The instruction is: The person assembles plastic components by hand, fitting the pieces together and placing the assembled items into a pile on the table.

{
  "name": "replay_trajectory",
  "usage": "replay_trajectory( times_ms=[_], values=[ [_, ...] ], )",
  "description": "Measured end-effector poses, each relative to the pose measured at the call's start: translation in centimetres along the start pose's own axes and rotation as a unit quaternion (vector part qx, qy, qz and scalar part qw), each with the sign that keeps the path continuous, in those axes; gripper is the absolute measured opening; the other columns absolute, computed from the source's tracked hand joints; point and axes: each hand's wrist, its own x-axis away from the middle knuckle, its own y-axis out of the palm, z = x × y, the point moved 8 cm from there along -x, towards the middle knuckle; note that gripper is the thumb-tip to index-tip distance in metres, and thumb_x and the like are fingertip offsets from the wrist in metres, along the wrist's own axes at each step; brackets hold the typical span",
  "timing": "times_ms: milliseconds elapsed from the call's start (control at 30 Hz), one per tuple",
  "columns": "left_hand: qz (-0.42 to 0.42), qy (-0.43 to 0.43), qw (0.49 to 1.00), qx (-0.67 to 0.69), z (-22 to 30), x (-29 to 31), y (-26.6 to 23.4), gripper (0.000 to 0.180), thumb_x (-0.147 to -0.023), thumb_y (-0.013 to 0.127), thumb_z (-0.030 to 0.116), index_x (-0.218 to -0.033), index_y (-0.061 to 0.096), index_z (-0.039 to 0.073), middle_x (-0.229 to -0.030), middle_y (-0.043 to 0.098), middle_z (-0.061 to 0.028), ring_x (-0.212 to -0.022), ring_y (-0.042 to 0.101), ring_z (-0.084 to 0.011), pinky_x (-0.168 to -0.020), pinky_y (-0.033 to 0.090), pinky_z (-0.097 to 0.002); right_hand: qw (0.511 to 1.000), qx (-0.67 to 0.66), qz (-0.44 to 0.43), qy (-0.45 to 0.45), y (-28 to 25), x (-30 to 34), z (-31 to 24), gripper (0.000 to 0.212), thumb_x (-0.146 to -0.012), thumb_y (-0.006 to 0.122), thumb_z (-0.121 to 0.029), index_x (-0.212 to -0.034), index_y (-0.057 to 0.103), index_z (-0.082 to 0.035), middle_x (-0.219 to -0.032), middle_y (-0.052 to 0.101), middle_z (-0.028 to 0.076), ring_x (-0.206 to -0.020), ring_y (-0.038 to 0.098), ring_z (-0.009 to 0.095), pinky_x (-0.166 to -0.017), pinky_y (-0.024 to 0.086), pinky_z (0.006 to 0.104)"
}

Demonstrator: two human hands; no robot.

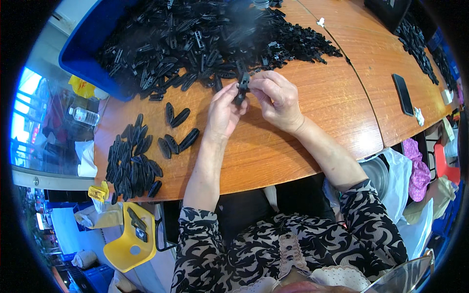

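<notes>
My left hand (224, 111) is closed around a long black plastic part (242, 84), holding it upright above the table. On its right side, the fingertips of my right hand (277, 97) are pinched against the part. Whether a smaller piece sits between those fingers cannot be made out. Just beyond both hands spreads a big heap of long black plastic parts (171, 53), and to its right lies a heap of small black pieces (305, 43). Several similar oval black parts (178, 117) lie loose left of my left forearm, near a stacked group of them (131, 166).
A blue bin (80, 58) lies at the far left behind the heap. On the wooden table (293, 151), a dark phone (403, 94) rests at the right, across a seam. A plastic bottle (84, 116) stands past the left edge. Below is a yellow chair (119, 250).
</notes>
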Motion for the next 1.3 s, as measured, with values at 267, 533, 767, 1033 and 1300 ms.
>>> replay_trajectory(
  times_ms=[267,533,767,1033,1300],
  values=[
    [-0.058,-0.112,0.992,-0.015,-1.2,0.5,-0.4,0.026,-0.101,0.044,0.017,-0.099,0.062,-0.002,-0.074,0.058,-0.0027,-0.052,0.044,-0.0073,-0.046,0.033,-0.0212,0.989,-0.077,-0.117,-0.055,1.4,-0.5,0.3,0.021,-0.069,0.07,0.006,-0.086,0.066,-0.007,-0.091,0.068,0.005,-0.093,0.061,0.029,-0.078,0.051,0.0372],
    [-0.005,-0.13,0.989,-0.067,-0.9,0.9,0.1,0.027,-0.103,0.047,0.024,-0.093,0.061,0.002,-0.08,0.065,-0.0068,-0.048,0.04,-0.0025,-0.041,0.03,-0.0162,0.981,-0.018,-0.161,-0.107,1.4,-0.3,-0.3,0.026,-0.062,0.067,0.008,-0.084,0.064,-0.007,-0.095,0.065,0.004,-0.098,0.059,0.029,-0.078,0.053,0.0372],
    [-0.023,-0.105,0.988,-0.112,-0.5,0.5,0.4,0.031,-0.101,0.062,0.029,-0.11,0.064,0.0,-0.087,0.066,-0.0055,-0.047,0.04,-0.0016,-0.039,0.024,-0.015,0.993,-0.003,-0.103,0.065,0.2,0.1,4.1,0.027,-0.074,0.062,0.004,-0.095,0.069,-0.011,-0.085,0.068,0.005,-0.086,0.065,0.028,-0.074,0.055,0.0394],
    [0.297,0.139,0.938,-0.113,4.8,0.9,-8.5,0.023,-0.095,0.069,0.022,-0.103,0.065,0.002,-0.085,0.067,-0.0031,-0.061,0.054,-0.0048,-0.051,0.038,-0.0181,0.956,0.248,-0.114,0.111,-1.0,1.2,10.3,0.029,-0.078,0.063,-0.002,-0.105,0.07,-0.012,-0.119,0.065,0.006,-0.109,0.058,0.029,-0.082,0.054,0.0383],
    [0.337,0.273,0.798,-0.419,9.0,1.7,-7.8,0.026,-0.074,0.082,0.007,-0.085,0.059,0.005,-0.081,0.056,0.002,-0.077,0.053,-0.0115,-0.072,0.043,-0.0255,0.942,0.237,-0.227,0.074,1.5,3.3,10.8,0.022,-0.078,0.06,-0.003,-0.099,0.063,-0.005,-0.091,0.063,0.016,-0.092,0.062,0.035,-0.08,0.053,0.0444]
  ],
)
